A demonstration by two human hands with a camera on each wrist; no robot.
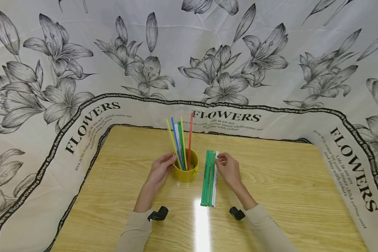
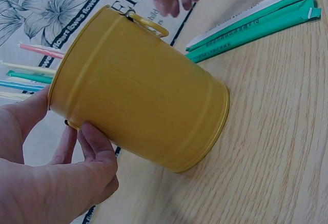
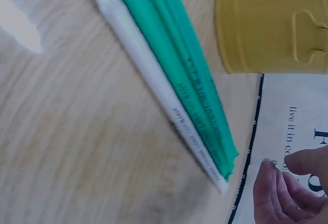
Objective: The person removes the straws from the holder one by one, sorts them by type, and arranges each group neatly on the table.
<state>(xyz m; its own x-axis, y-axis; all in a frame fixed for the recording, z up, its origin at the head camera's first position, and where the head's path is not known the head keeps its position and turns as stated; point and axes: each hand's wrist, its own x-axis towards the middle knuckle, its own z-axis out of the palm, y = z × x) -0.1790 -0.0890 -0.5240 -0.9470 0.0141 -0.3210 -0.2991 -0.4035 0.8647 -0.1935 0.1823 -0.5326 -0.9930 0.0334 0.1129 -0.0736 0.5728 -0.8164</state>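
Observation:
My left hand (image 1: 161, 168) grips the side of a yellow metal bucket (image 2: 148, 90) near its rim, fingers at one of its side handles. The bucket stands upright on the table. Several straws (image 1: 180, 145) lean inside it: yellow, blue, red, and wrapped green and white ones. To its right lie green wrapped straws (image 1: 208, 178) and a white wrapped straw (image 3: 154, 80), side by side. My right hand (image 1: 229, 168) hovers by their far end, fingers loosely bent; in the right wrist view (image 3: 292, 193) it is apart from the straws, thumb and fingertips holding nothing visible.
The light wood table (image 1: 271, 182) carries all of this. A white cloth printed with flowers and lettering (image 1: 226, 115) rises behind and at both sides. Black wrist cameras (image 1: 159, 213) sit on both wrists. Light glares off the table's front middle.

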